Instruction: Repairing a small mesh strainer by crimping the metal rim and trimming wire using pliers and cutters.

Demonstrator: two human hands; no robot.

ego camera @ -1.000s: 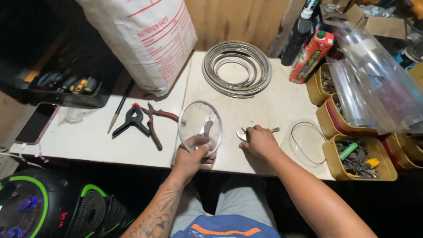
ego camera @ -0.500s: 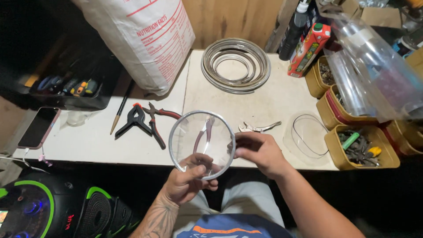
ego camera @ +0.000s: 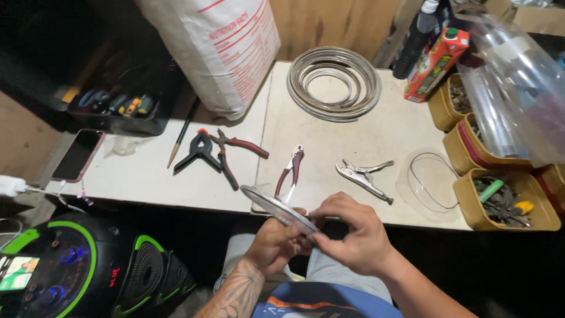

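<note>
Both hands grasp a clear round disc [ego camera: 279, 210], seen nearly edge-on just below the desk [ego camera: 329, 147] edge. The left hand [ego camera: 276, 241] fingers clench it from beneath; the right hand [ego camera: 353, 232] fingers pinch its near rim. Red-handled pliers [ego camera: 289, 171] lie just beyond the disc.

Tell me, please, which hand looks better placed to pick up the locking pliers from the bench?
Probably the right hand: the locking pliers lie just beyond it. The left hand supports the clear disc from below and sits nearer the red-handled pliers.
</note>
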